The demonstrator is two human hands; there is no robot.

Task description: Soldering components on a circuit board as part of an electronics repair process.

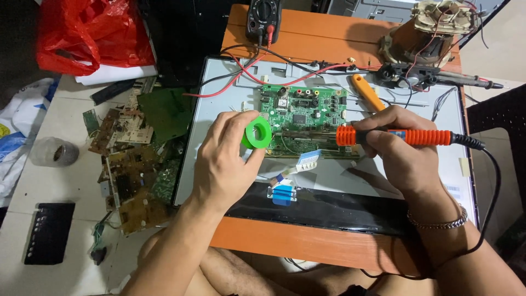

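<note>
My left hand (222, 161) holds a small green spool (257, 133) up over the left edge of a green circuit board (304, 112). My right hand (397, 148) grips an orange-handled soldering iron (400, 136), its metal tip pointing left along the board's lower edge. The board lies on the grey back panel of a flat screen (219, 104), which rests on an orange wooden table (307, 244). White and blue ribbon cables (293, 170) run from the board toward me. A black cord trails from the iron off to the right.
A black multimeter (264, 19) with red and black leads sits at the table's far edge. An orange-handled tool (367, 92) and a coil assembly (424, 30) lie at the back right. Loose circuit boards (134, 159), a red bag (90, 33) and a jar (53, 152) lie on the floor to the left.
</note>
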